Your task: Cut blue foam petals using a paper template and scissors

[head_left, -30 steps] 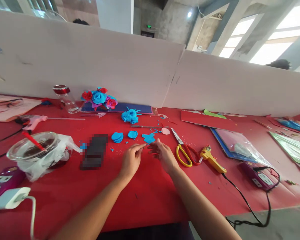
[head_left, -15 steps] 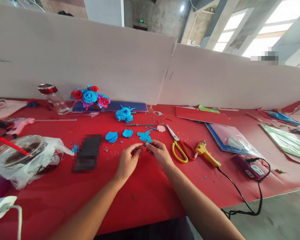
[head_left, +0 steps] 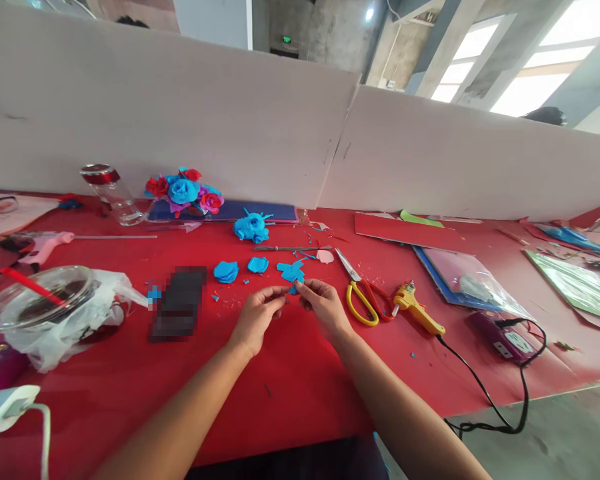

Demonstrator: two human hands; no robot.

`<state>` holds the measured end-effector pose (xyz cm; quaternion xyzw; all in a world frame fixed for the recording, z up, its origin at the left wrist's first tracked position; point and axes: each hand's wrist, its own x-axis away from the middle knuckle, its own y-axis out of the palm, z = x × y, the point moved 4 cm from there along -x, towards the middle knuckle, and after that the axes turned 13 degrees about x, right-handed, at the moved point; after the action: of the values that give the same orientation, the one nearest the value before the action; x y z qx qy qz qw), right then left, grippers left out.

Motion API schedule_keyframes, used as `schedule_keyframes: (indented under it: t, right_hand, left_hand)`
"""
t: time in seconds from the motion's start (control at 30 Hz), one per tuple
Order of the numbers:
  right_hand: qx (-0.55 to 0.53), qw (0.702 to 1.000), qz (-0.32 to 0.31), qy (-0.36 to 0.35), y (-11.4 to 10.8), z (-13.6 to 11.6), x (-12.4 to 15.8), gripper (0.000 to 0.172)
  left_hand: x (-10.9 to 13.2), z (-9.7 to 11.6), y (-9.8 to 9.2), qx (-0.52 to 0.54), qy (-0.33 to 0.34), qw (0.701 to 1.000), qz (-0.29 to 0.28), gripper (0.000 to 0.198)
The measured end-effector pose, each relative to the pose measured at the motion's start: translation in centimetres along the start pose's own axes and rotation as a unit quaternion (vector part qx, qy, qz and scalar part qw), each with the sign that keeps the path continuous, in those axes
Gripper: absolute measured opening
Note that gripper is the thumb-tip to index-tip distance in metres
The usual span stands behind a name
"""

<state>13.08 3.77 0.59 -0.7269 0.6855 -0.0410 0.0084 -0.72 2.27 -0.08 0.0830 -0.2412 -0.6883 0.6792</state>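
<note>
My left hand (head_left: 259,319) and my right hand (head_left: 326,308) meet fingertip to fingertip above the red table, both closed in a pinch. A small blue paper piece (head_left: 293,289) shows at the right fingertips. Whatever lies between the left fingers is too small to make out. Just beyond the hands lie loose blue petal pieces (head_left: 291,270). To their left are a blue petal stack (head_left: 226,271) and a smaller blue petal pile (head_left: 258,265). Farther back sit a cluster of blue paper flowers (head_left: 251,227) and a bundle of thin wire stems (head_left: 293,249).
Scissors (head_left: 363,303) and a yellow glue gun (head_left: 416,308) with a black cord lie right of my hands, near a purple power socket (head_left: 505,337). On the left are a dark blurred object (head_left: 179,303), a bagged drink cup (head_left: 55,310) and a pink glue gun (head_left: 47,247). A finished bouquet (head_left: 184,191) stands behind.
My fingers have shifted slightly around the small blue piece, which now shows more clearly. The whole view has moved a little; the things on the table lie as before.
</note>
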Motion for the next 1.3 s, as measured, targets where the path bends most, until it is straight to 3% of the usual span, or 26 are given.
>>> schedule_keyframes:
  t: [0.23, 0.5, 0.97, 1.3]
  right_hand:
    - [-0.051, 0.999, -0.006, -0.003, -0.11, -0.21, 0.00, 0.028]
    - [-0.033, 0.996, -0.080, -0.007, 0.43, -0.19, 0.21, 0.024]
    - [-0.029, 0.998, -0.055, -0.023, 0.37, -0.52, 0.46, 0.021]
    - [0.003, 0.997, -0.065, -0.040, 0.48, -0.77, 0.57, 0.024]
  left_hand:
    - [-0.01, 0.28, -0.31, 0.030, -0.004, 0.999, 0.025, 0.025]
    - [0.24, -0.21, -0.02, 0.131, -0.083, 0.988, -0.025, 0.023]
    - [0.29, 0.22, 0.17, 0.062, -0.045, 0.996, -0.050, 0.026]
    - [0.27, -0.01, 0.09, 0.079, -0.057, 0.995, -0.018, 0.026]
